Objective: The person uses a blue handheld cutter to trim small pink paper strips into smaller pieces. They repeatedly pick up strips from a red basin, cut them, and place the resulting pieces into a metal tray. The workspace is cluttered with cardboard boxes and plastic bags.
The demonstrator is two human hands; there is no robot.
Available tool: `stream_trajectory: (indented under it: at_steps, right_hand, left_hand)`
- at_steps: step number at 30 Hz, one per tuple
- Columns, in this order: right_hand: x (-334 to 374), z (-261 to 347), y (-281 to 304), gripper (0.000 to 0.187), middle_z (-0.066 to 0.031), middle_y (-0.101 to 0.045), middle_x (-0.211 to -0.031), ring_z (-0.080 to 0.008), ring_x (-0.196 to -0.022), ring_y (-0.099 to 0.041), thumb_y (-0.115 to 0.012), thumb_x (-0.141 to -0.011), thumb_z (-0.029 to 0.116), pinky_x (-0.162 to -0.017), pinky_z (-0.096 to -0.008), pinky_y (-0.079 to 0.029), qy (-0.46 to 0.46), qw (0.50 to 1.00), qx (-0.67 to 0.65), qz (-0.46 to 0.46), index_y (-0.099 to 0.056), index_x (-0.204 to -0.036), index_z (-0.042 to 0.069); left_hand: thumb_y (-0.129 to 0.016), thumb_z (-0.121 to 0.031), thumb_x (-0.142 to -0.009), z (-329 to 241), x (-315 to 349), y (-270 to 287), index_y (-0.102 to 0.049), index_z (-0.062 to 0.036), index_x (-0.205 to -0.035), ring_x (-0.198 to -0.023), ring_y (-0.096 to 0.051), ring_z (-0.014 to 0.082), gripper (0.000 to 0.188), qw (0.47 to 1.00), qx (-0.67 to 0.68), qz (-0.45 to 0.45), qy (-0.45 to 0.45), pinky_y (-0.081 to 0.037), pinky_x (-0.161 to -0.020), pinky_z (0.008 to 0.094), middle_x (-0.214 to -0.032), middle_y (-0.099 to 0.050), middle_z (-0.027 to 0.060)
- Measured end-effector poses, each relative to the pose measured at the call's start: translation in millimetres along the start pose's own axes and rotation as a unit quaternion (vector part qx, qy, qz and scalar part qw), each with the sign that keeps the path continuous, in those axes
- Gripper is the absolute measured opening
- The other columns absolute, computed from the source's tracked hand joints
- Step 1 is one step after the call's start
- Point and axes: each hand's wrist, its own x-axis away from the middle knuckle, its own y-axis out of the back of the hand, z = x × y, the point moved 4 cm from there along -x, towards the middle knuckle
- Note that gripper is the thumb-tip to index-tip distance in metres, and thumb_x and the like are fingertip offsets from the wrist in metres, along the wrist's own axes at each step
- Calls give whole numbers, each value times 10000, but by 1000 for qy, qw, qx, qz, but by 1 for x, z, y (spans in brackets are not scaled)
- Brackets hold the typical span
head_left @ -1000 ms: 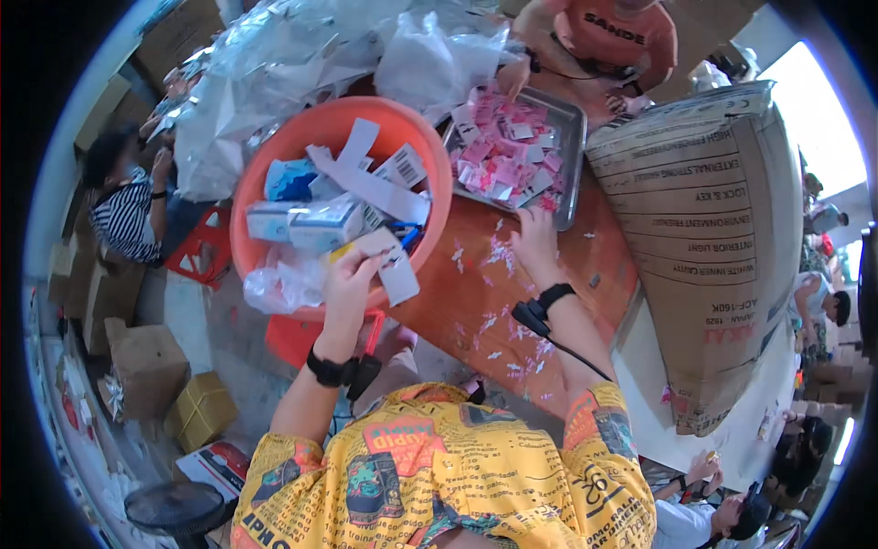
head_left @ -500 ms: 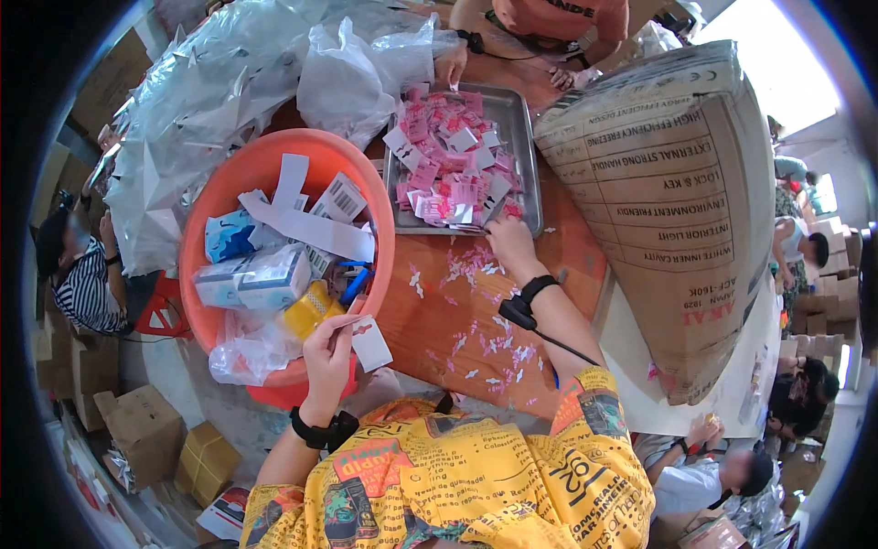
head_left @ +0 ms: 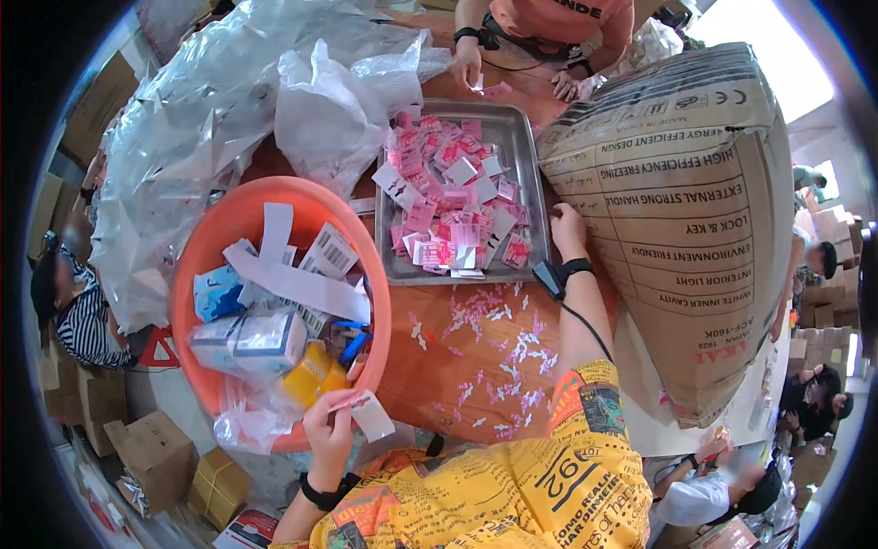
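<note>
My left hand (head_left: 327,441) pinches a small white card (head_left: 373,418) with a cut-out slot, beside the near rim of an orange tub (head_left: 382,320). My right hand (head_left: 569,232) has its fingers curled at the right rim of a metal tray (head_left: 543,252); part of them is hidden. In the tray lies a heap of pink printed cards (head_left: 462,201) mixed with white ones. Small pink and white paper cut-outs (head_left: 503,357) are scattered on the wooden table (head_left: 412,366) below the tray. Inside the tub are white paper strips (head_left: 293,279), clear-wrapped packs (head_left: 251,343) and a yellow item (head_left: 315,373).
Clear plastic bags (head_left: 329,119) pile up behind the tub. A large brown carton (head_left: 677,229) leans along the right side. Across the table, a co-worker's hand (head_left: 467,64) holds a small card. Cardboard boxes (head_left: 155,453) stand on the floor at left; other people sit around.
My right hand has moved from the tray's near edge to its right rim. My left hand still holds the card, now tilted. The co-worker's hand has drawn back from the tray. The view has shifted.
</note>
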Motion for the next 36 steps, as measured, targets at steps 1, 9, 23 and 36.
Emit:
stream_trajectory:
  at_steps: [1, 9, 23, 36]
  right_hand:
    - [0, -2, -7, 298, -200, -601, -1009, -363, -943, -571, -527, -790, 118, -802, -430, -456, 11, 999, 19, 34, -566, -1086, 104]
    - [-20, -28, -30, 235, -232, -593, -992, -375, -951, -563, -514, -799, 97, -812, -435, -452, 38, 989, 75, 117, -566, -1019, 33]
    - [141, 10, 97, 59, -21, -623, -766, -73, -670, -555, -595, -805, 112, -575, -212, -406, -83, 788, -565, 232, -608, -797, 55]
    - [260, 68, 137, 82, -40, -632, -858, -72, -777, -564, -623, -795, 79, -703, -217, -454, 33, 796, -528, 294, -605, -842, 14]
  left_hand:
    - [-482, 39, -789, -2, 1, 0, -612, 27, -878, -670, -573, 110, 159, 1000, -9, -9, -13, -429, -588, 222, -768, -628, 64]
    - [-466, 8, -827, -10, 0, -7, -606, 40, -878, -699, -572, 108, 152, 999, -5, -21, -29, -436, -634, 225, -788, -621, 60]
    - [-554, -117, -834, -56, -22, -120, -642, 54, -851, -638, -563, 84, 193, 976, 46, 212, -35, -432, -553, 239, -699, -633, 66]
    - [-559, -139, -832, -54, 5, -171, -654, 46, -781, -530, -484, 54, 215, 974, 100, 191, -72, -369, -471, 239, -587, -578, 39]
